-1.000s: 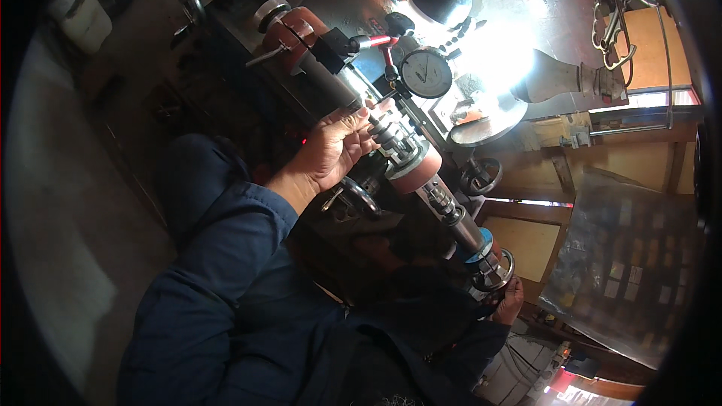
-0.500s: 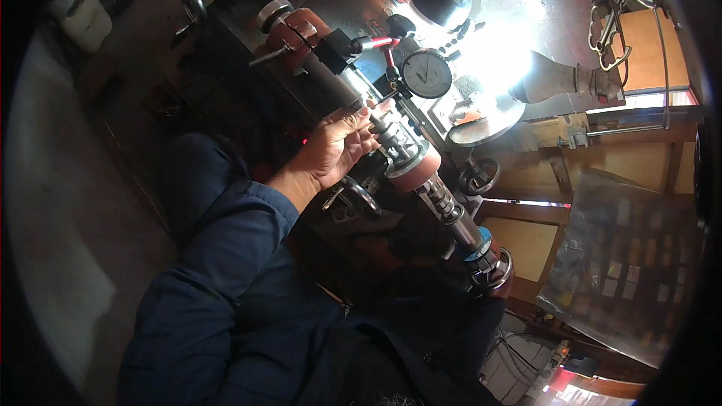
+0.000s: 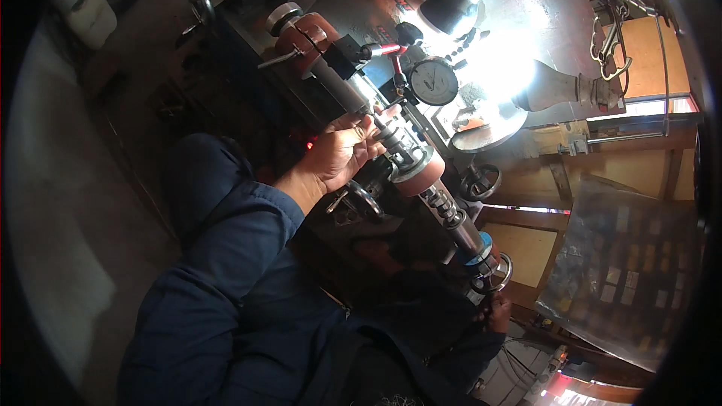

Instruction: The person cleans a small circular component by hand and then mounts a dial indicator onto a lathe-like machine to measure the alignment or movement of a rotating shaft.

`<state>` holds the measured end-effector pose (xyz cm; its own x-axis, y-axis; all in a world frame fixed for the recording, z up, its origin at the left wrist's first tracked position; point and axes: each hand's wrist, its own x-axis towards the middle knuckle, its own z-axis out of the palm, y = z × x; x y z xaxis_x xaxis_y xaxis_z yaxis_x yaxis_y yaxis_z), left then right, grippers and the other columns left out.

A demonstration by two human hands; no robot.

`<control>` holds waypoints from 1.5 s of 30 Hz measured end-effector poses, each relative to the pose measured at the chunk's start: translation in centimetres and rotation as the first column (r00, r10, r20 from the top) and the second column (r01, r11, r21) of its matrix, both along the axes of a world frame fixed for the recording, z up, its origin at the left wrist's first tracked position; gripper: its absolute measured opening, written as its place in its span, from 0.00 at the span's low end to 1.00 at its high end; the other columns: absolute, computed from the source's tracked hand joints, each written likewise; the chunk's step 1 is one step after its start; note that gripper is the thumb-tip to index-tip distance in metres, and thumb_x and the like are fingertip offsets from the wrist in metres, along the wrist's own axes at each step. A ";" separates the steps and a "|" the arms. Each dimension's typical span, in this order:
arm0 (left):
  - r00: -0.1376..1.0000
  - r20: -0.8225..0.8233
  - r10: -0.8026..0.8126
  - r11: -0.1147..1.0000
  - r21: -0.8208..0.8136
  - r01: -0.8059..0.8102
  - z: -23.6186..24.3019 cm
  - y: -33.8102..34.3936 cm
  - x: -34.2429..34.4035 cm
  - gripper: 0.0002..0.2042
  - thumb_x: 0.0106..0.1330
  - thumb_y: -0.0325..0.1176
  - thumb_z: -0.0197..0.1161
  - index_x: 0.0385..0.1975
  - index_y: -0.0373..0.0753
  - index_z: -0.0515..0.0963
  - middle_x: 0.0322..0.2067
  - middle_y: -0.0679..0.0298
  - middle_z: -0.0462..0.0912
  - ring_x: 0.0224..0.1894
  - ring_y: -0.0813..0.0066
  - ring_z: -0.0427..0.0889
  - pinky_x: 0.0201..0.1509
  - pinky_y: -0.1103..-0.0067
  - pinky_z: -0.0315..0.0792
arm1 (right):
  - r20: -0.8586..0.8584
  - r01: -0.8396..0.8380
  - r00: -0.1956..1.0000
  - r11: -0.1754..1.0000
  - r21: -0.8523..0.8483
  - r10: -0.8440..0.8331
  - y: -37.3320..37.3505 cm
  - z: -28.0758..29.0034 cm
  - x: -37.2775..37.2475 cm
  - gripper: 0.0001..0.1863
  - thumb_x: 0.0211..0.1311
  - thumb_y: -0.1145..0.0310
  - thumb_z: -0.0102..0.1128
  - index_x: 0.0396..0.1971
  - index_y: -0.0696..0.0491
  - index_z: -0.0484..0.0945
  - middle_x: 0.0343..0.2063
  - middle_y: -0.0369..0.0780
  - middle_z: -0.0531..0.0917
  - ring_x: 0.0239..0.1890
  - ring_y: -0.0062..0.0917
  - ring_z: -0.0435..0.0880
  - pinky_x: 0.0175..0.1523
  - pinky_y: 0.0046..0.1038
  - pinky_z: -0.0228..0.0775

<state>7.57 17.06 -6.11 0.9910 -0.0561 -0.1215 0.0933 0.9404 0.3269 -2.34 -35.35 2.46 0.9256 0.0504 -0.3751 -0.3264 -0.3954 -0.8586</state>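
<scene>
A metal shaft with several lobes, looking like a camshaft [image 3: 444, 203], lies slantwise in the machine, passing through a reddish collar [image 3: 421, 173]. My left hand [image 3: 338, 156] pinches the shaft's upper-left part, thumb and fingers closed about it below the spindle [image 3: 338, 84]. Just beyond those fingers stands a round dial gauge [image 3: 434, 80] on a red-jointed arm [image 3: 389, 49]. Down at the right, my right hand [image 3: 499, 313] is curled beside the small handwheel [image 3: 507, 274] at the shaft's other end. Its fingers are partly in shadow, so what they hold is unclear.
A bright lamp [image 3: 553, 79] glares over the machine bed. More handwheels stand at the near side [image 3: 364, 201], the right [image 3: 481, 180] and the far left [image 3: 199, 1]. A lever [image 3: 280, 58] juts from the red headstock [image 3: 307, 34]. Plastic sheeting [image 3: 613, 271] hangs at the right.
My right hand has come into view by the lower-right handwheel, where it was hidden before. My left hand stays on the shaft; the whole view has shifted slightly.
</scene>
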 end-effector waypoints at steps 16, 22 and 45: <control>0.999 -0.008 0.045 0.998 0.041 -0.045 1.6 -0.2 -0.5 0.06 0.70 0.30 0.57 0.44 0.45 0.75 0.33 0.72 0.76 0.38 0.80 0.76 0.48 0.76 0.72 | 0.339 0.307 0.905 0.946 -0.107 -0.255 0.4 -0.9 6.1 0.19 0.73 0.53 0.47 0.37 0.55 0.77 0.24 0.37 0.81 0.24 0.21 0.80 0.29 0.20 0.69; 0.997 -0.060 0.057 0.998 -0.013 -0.058 -0.5 -0.4 -0.4 0.08 0.68 0.31 0.62 0.44 0.43 0.74 0.33 0.72 0.76 0.35 0.82 0.74 0.47 0.80 0.72 | 0.336 0.248 0.921 0.372 -0.895 0.196 -0.3 2.2 8.5 0.11 0.66 0.65 0.55 0.39 0.58 0.77 0.34 0.39 0.82 0.35 0.26 0.81 0.40 0.28 0.72; 0.967 0.244 -0.068 0.961 0.277 -0.003 -0.8 -0.1 0.2 0.17 0.68 0.23 0.58 0.56 0.38 0.71 0.42 0.69 0.79 0.47 0.85 0.75 0.55 0.82 0.70 | 0.776 -0.307 0.476 0.905 -0.294 0.414 38.6 2.0 12.4 0.16 0.65 0.75 0.54 0.50 0.60 0.64 0.43 0.50 0.80 0.42 0.33 0.84 0.47 0.29 0.77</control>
